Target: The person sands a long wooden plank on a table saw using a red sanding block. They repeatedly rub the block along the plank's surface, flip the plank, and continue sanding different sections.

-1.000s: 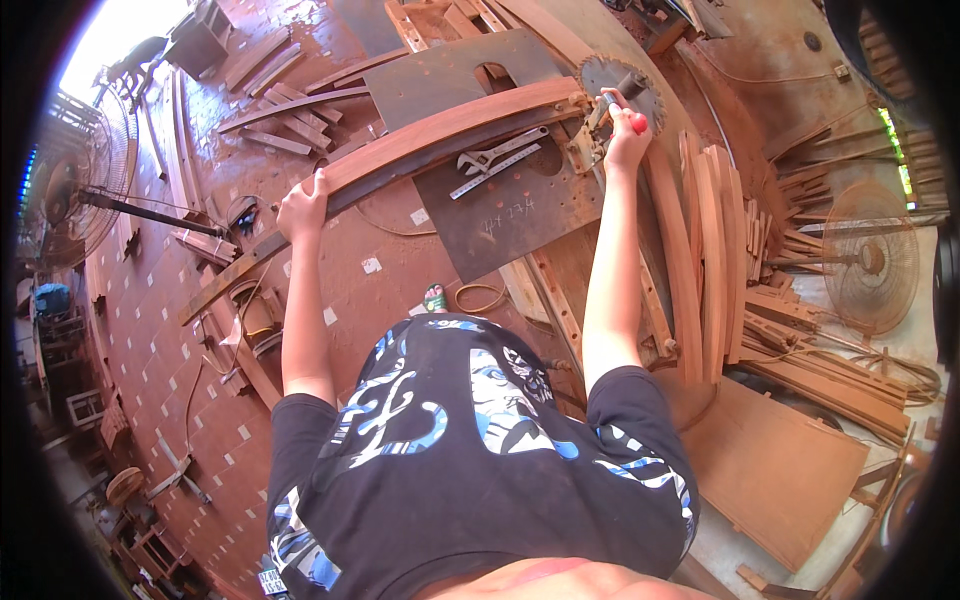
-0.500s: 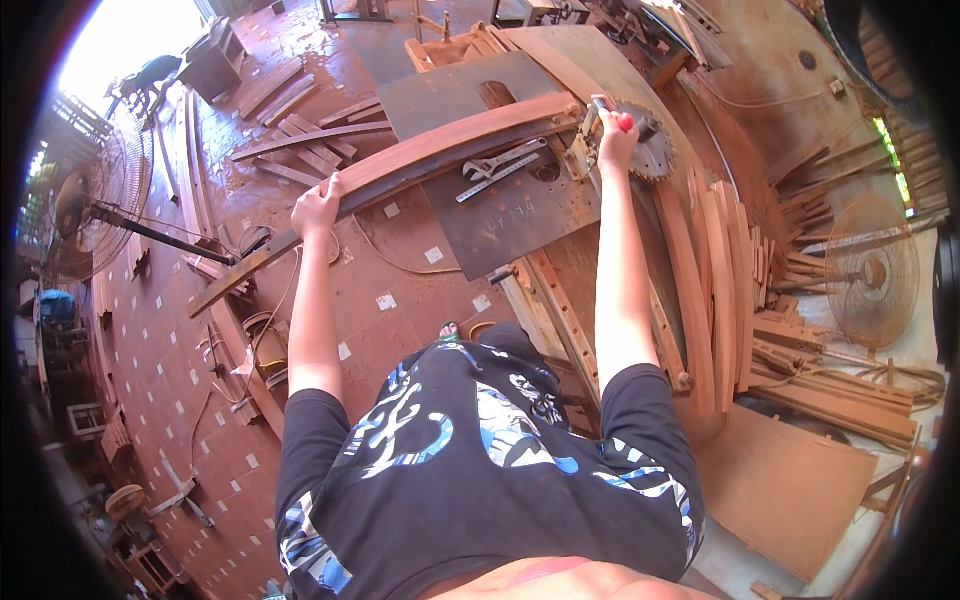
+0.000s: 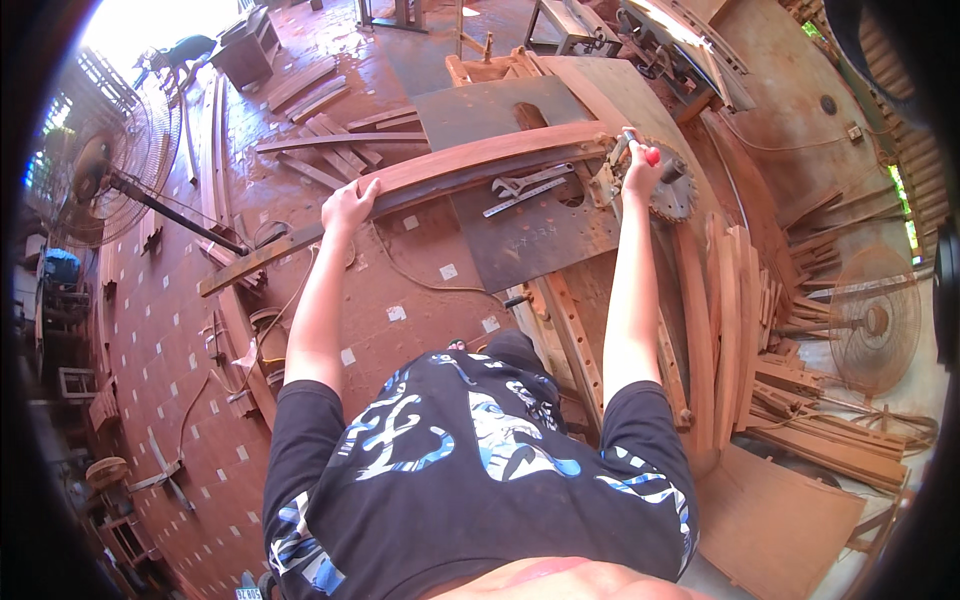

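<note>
A curved reddish wooden piece (image 3: 490, 150) lies along a longer wooden board (image 3: 262, 262), partly over the dark metal saw table (image 3: 550, 245). My left hand (image 3: 348, 205) is closed around the left part of these, its thumb near the curved piece's end. My right hand (image 3: 641, 176) is closed on a metal clamp handle with a red knob (image 3: 652, 157), at the piece's right end. Just right of that hand stands a round toothed saw blade (image 3: 682, 192); I cannot tell whether it turns. An adjustable wrench (image 3: 535, 182) and a steel ruler (image 3: 524, 198) lie on the table below the wood.
Curved wooden strips (image 3: 735, 330) stand stacked to the right of the saw. Loose boards (image 3: 330, 145) lie on the tiled floor at the far left, near a large fan (image 3: 95, 170). A cable (image 3: 430, 283) runs across the floor. Another fan (image 3: 875, 320) stands at the right.
The whole view has shifted, so the scene sits farther right and lower. Both hands keep their holds on the wood and the clamp handle, with little visible movement against the table.
</note>
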Available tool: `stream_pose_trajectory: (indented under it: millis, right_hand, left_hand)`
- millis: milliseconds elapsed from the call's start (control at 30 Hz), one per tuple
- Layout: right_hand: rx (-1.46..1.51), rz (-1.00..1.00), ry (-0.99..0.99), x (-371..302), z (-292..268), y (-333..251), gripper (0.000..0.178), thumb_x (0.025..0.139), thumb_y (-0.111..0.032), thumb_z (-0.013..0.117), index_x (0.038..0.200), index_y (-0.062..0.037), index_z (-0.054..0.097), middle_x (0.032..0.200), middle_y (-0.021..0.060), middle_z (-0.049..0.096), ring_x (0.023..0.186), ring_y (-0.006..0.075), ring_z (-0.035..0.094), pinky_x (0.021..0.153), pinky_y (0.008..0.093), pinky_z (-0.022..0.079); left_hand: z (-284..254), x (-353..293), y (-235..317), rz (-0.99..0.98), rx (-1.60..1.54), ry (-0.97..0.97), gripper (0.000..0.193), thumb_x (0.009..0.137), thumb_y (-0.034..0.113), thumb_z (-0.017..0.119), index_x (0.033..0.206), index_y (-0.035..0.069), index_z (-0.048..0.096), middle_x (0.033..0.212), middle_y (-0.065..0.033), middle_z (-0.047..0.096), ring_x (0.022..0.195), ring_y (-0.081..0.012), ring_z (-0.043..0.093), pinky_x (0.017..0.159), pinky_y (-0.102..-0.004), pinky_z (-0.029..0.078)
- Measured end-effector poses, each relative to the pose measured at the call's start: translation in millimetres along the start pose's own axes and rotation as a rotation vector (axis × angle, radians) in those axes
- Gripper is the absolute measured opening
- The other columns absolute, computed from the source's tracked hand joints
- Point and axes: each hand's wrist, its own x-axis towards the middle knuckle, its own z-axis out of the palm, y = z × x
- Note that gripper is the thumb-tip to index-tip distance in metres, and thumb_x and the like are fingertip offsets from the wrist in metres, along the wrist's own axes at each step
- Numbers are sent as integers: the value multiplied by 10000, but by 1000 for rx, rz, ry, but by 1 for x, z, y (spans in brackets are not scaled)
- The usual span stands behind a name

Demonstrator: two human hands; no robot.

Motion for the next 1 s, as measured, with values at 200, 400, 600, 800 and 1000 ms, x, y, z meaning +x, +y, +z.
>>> stream_pose_trajectory:
  millis: [200, 400, 600, 800, 1000]
  right_hand:
    - [0, 27, 26, 12, -11, 8, 99, 921, -49, 676, 881, 18, 737, 973, 25, 751, 837, 79, 610, 776, 220, 444]
    - [-27, 137, -19, 9, -2, -5, 107, 867, -67, 733, 776, -50, 678, 806, -63, 624, 739, 51, 501, 676, 249, 370]
    - [-49, 193, -56, 14, -2, -14, 214, 814, -66, 749, 709, -116, 570, 758, -88, 532, 715, 50, 458, 670, 253, 344]
    - [-58, 200, -58, 9, -2, -20, 344, 821, -39, 738, 733, -198, 446, 735, -127, 449, 675, 17, 424, 628, 229, 311]
    - [21, 151, -62, 3, 3, -25, 138, 835, 17, 696, 827, -91, 609, 797, -103, 535, 714, 25, 453, 670, 220, 327]
  left_hand:
    - [6, 4, 12, 6, 15, 17, 808, 931, 769, 483, 1249, 66, 724, 1192, -222, 744, 1165, -394, 693, 1000, -486, 529]
    - [1, 2, 10, -18, 29, 1, 830, 943, 766, 463, 1331, 64, 675, 1205, -231, 738, 1183, -389, 686, 1005, -470, 529]
    - [2, 5, 10, 18, 57, 27, 813, 968, 753, 431, 1299, 51, 671, 1134, -242, 753, 1121, -398, 711, 971, -480, 541]
    - [1, -6, 9, 37, 49, 74, 778, 975, 730, 439, 1239, 42, 690, 1032, -258, 761, 1012, -420, 737, 882, -507, 570]
    - [1, -19, 13, 5, 65, 94, 752, 976, 712, 456, 1188, 33, 701, 962, -255, 763, 938, -422, 748, 830, -509, 582]
